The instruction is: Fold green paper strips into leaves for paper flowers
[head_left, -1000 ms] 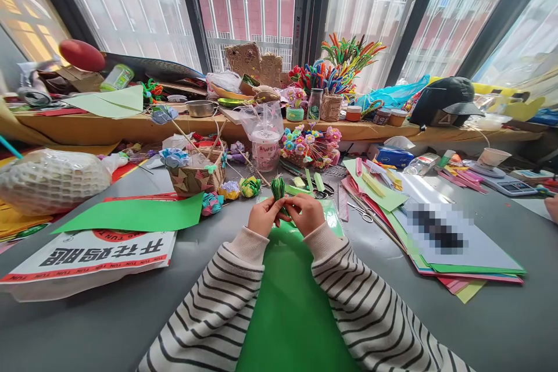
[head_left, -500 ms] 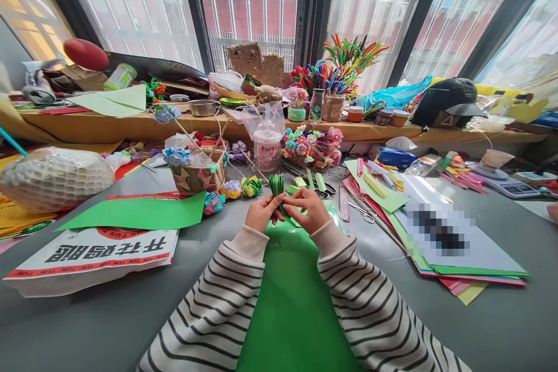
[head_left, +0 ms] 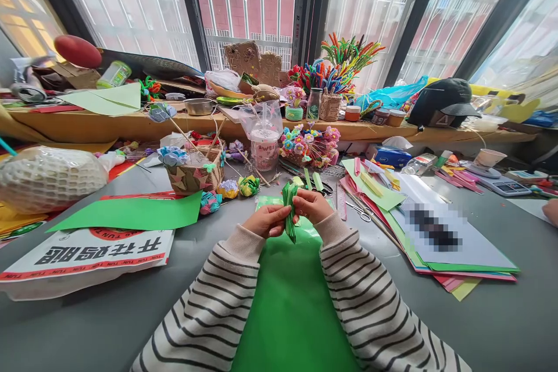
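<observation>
The folded green paper stands nearly upright between the 2 hands, above the near middle of the grey table. The left hand pinches its middle from one side, fingers pressed together on the pleats, and the right hand pinches it from the other. Under the wrists lies a green sheet. Beyond the hands are scissors, to the left a small basket, to the right a stack of coloured paper.
</observation>
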